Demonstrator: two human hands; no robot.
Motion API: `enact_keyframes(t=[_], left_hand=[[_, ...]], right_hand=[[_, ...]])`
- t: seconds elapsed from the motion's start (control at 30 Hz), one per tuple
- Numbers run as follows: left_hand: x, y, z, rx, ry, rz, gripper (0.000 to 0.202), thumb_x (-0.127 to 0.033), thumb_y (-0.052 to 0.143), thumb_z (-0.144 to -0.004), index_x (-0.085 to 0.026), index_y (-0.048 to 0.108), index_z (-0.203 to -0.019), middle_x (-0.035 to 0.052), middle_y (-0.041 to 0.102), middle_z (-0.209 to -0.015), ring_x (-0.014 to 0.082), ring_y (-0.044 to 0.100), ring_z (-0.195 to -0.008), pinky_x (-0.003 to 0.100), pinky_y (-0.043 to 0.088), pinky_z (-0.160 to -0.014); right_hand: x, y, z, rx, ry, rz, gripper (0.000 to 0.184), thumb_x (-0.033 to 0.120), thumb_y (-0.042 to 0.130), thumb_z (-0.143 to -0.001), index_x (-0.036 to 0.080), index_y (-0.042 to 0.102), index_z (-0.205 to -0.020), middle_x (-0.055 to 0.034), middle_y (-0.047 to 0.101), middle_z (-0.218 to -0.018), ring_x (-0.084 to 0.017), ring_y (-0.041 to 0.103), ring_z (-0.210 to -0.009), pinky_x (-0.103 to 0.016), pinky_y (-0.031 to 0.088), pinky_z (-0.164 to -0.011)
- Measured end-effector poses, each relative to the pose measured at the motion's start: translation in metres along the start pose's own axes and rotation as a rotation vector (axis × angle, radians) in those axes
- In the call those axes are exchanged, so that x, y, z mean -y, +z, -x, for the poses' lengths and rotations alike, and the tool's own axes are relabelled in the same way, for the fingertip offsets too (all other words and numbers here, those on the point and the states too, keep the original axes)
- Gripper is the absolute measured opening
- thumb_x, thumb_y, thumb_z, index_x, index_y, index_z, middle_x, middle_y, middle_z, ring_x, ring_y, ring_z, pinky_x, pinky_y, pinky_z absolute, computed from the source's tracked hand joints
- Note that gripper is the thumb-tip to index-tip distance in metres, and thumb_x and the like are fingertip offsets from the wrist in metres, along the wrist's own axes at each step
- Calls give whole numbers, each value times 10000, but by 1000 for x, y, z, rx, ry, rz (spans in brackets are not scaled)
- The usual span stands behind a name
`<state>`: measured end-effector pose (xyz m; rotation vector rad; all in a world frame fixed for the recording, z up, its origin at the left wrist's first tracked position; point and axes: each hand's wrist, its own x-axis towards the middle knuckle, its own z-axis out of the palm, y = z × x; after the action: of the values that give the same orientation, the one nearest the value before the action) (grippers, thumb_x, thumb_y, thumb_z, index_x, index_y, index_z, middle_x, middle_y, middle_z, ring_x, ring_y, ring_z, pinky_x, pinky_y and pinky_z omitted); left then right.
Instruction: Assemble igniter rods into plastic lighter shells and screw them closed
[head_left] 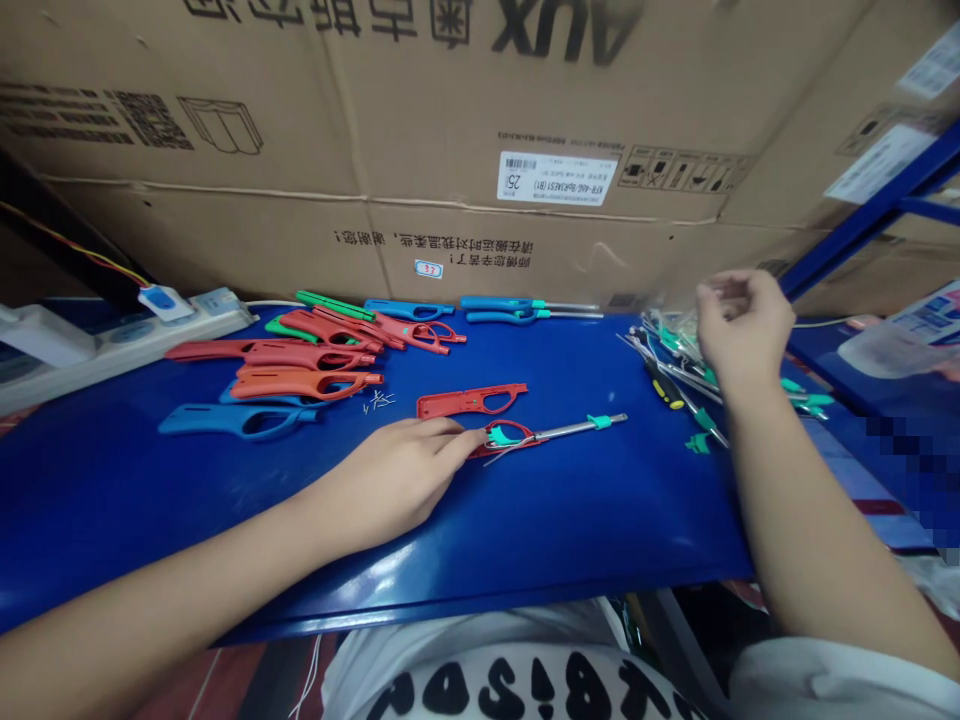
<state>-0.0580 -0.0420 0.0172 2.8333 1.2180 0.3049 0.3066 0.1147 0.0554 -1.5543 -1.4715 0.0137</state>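
My left hand (405, 465) is closed around the handle end of a red lighter half-shell (517, 445), low over the blue table. A green trigger (499, 435) and a metal tube (570, 428) lie in that shell, the tube pointing right, with a green clip (600, 422) near its tip. Just behind it lies another red half-shell (472, 400), its inner side showing. My right hand (746, 325) is at the far right, fingers curled over a heap of metal tubes and green parts (697, 375). Whatever its fingertips hold is hidden.
Several red, orange, blue and green lighter shells (300, 355) lie at the left. Two blue lighters with tubes (502, 312) are by the cardboard box (450, 150). A yellow-black screwdriver (664, 385) lies beside the heap. A power strip (187, 335) is at the left edge.
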Motion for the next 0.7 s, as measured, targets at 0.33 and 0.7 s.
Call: enact_keyframes(t=[0.33,0.7], left_hand=[[0,5,-3,-166,-177,338,472,-350,559,-991,-217,468,-1435,112,611,-1393,253,605,-1254,437,507,-1044],[0,7,-6,-190,-157,520,202,-212,495,-1016,-190,651,-1142,42,708,-1058,155,654,-938,292,516,-841]], right_hand=[[78,40,97,809,-26,-750,234,379,682,-875,253,578,-1042,-15,579,-907,-122,632,-596,-297,606,-543],[79,44,131,1043,-434,-603,327,280,648,-924,236,556,-1234,-62,604,-1021,-149,619,-800,-298,574,-673]])
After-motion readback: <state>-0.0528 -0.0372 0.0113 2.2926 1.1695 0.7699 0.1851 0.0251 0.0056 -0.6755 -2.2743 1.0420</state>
